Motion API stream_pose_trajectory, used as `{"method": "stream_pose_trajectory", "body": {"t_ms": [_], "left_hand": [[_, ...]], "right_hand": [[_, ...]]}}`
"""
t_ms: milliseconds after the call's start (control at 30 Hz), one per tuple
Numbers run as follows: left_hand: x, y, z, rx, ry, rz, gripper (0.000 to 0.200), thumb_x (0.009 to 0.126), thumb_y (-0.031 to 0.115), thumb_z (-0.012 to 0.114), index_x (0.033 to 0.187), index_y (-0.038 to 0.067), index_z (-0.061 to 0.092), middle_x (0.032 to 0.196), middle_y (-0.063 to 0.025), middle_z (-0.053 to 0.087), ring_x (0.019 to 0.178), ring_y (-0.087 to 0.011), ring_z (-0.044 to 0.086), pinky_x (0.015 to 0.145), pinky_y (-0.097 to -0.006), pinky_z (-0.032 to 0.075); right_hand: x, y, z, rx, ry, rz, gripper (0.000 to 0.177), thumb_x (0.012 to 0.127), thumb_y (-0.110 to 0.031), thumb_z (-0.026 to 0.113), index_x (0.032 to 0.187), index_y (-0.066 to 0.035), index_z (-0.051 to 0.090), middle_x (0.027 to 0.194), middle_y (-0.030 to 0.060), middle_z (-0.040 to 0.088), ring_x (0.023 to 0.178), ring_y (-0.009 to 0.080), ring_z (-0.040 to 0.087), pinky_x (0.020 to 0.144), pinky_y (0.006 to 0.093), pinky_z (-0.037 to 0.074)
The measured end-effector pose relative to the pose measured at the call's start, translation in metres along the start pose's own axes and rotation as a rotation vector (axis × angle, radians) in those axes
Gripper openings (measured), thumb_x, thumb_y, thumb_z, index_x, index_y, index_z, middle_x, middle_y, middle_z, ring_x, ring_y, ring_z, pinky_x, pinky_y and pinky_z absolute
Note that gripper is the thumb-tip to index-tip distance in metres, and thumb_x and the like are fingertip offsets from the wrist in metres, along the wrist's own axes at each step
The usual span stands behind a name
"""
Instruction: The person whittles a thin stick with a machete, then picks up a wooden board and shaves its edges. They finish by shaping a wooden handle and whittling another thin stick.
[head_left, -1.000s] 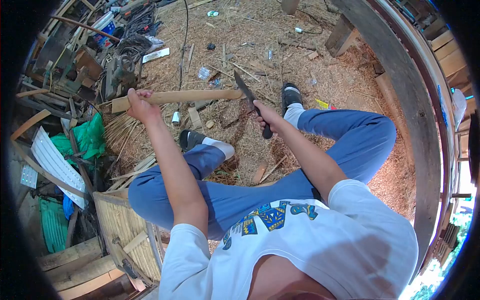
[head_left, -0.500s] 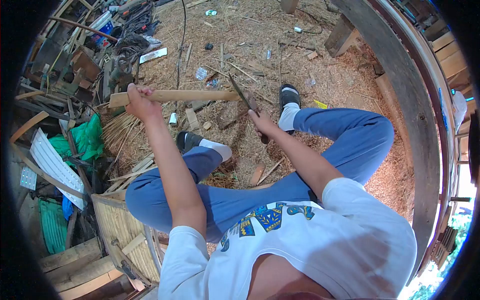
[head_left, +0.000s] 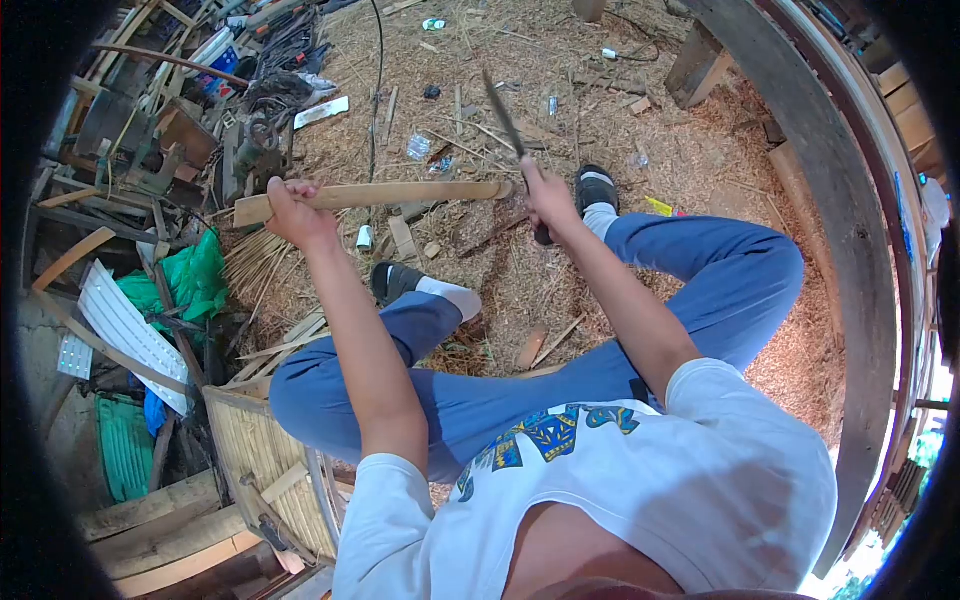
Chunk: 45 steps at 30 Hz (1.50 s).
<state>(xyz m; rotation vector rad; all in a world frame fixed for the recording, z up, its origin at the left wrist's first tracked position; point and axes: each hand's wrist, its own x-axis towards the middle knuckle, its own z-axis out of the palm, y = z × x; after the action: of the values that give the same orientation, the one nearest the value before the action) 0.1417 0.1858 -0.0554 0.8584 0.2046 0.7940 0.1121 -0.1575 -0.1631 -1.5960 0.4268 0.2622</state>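
Observation:
My left hand (head_left: 300, 215) is wrapped round the wide end of a long, pale wooden piece (head_left: 400, 194), which lies level across the view. Its narrower far end comes close to my right hand (head_left: 548, 200). That hand is closed round the handle of a long dark blade (head_left: 503, 112), whose tip points up and away to the left. The blade stands above the wood's far end, apart from it. Below the far end, a dark wooden block (head_left: 485, 228) sits on the ground.
Shavings and scraps cover the ground (head_left: 530, 290). My sandalled feet stand either side of the block. Left are a green sheet (head_left: 190, 280), sticks (head_left: 262, 262) and a woven bamboo panel (head_left: 262, 450). A heavy beam (head_left: 850, 200) curves along the right.
My right hand has risen with the blade, which now stands steeper and clear of the wood's end. My left hand still holds the wood. The whole view has shifted slightly.

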Motion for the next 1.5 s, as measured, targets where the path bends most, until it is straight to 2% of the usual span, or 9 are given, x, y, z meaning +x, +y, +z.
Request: {"method": "stream_pose_trajectory", "body": {"t_ms": [167,267,333,700,800,1100,1233,1367,1500], "left_hand": [[0.009,-0.004,-0.015,-0.016,-0.018,-0.003,0.031,0.094,0.021,0.065,0.069,0.012,0.049,0.061,-0.0021,0.052,0.053,-0.0143,0.048,0.058,-0.0348,0.048],[0.011,-0.005,-0.016,0.012,0.012,0.003,0.032,0.093,0.024,0.066,0.069,0.013,0.048,0.061,-0.0012,0.052,0.053,-0.0136,0.048,0.058,-0.0348,0.048],[0.011,-0.008,-0.017,0.058,0.026,0.025,0.032,0.093,0.025,0.067,0.069,0.013,0.048,0.062,-0.0002,0.052,0.053,-0.0129,0.048,0.058,-0.0348,0.048],[-0.023,0.004,0.019,0.057,-0.086,-0.040,0.031,0.096,0.022,0.065,0.071,0.012,0.049,0.064,-0.0005,0.053,0.055,-0.0125,0.048,0.063,-0.0344,0.048],[-0.032,0.004,0.026,0.060,-0.109,-0.028,0.031,0.097,0.020,0.064,0.071,0.012,0.049,0.064,-0.0007,0.052,0.055,-0.0129,0.048,0.063,-0.0346,0.048],[-0.041,0.004,0.047,0.095,-0.068,-0.025,0.031,0.096,0.019,0.063,0.071,0.011,0.048,0.062,-0.0011,0.051,0.055,-0.0130,0.048,0.062,-0.0334,0.047],[-0.045,0.003,0.058,0.132,-0.078,-0.032,0.031,0.097,0.023,0.062,0.071,0.014,0.047,0.062,0.0003,0.051,0.056,-0.0119,0.047,0.063,-0.0326,0.046],[-0.047,0.001,0.048,0.135,-0.136,-0.005,0.031,0.097,0.025,0.062,0.072,0.016,0.047,0.063,0.0019,0.051,0.057,-0.0108,0.047,0.064,-0.0322,0.046],[-0.050,0.005,0.042,0.110,0.007,-0.005,0.030,0.096,0.023,0.064,0.072,0.014,0.047,0.063,0.0013,0.050,0.056,-0.0113,0.047,0.064,-0.0335,0.047]], "right_hand": [[0.000,-0.052,0.006,0.212,0.094,-0.276,0.058,0.101,-0.060,0.049,0.075,-0.008,0.051,0.053,0.0010,0.045,0.038,0.0147,0.044,0.038,0.0341,0.038],[0.038,0.057,0.025,-0.091,0.326,-0.543,0.058,0.101,-0.062,0.048,0.075,-0.009,0.050,0.053,0.0008,0.044,0.037,0.0152,0.043,0.038,0.0360,0.039],[0.027,0.111,0.018,-0.093,-0.153,0.249,0.060,0.099,-0.064,0.047,0.073,-0.011,0.049,0.053,0.0011,0.044,0.039,0.0156,0.043,0.041,0.0383,0.041],[0.055,0.097,-0.030,0.683,-0.608,0.815,0.062,0.097,-0.072,0.046,0.074,-0.014,0.045,0.052,-0.0033,0.037,0.038,0.0109,0.035,0.041,0.0308,0.035],[0.043,0.074,-0.008,-0.030,-0.185,0.294,0.062,0.097,-0.070,0.047,0.077,-0.011,0.048,0.052,-0.0019,0.040,0.037,0.0117,0.037,0.039,0.0304,0.036],[0.018,-0.042,-0.010,0.429,-0.004,-0.260,0.056,0.103,-0.059,0.048,0.079,-0.007,0.052,0.055,0.0016,0.045,0.041,0.0126,0.045,0.039,0.0306,0.038],[0.079,0.139,0.021,-0.089,0.246,-0.439,0.062,0.101,-0.063,0.045,0.077,-0.007,0.053,0.056,0.0036,0.049,0.041,0.0158,0.047,0.042,0.0349,0.041],[0.058,0.179,0.003,-0.265,-0.114,0.190,0.067,0.097,-0.072,0.041,0.077,-0.010,0.053,0.054,0.0019,0.047,0.038,0.0177,0.044,0.044,0.0380,0.042],[0.041,0.120,-0.009,0.474,-0.421,0.636,0.062,0.096,-0.073,0.044,0.076,-0.014,0.047,0.051,-0.0030,0.038,0.036,0.0124,0.034,0.042,0.0317,0.035]]}}
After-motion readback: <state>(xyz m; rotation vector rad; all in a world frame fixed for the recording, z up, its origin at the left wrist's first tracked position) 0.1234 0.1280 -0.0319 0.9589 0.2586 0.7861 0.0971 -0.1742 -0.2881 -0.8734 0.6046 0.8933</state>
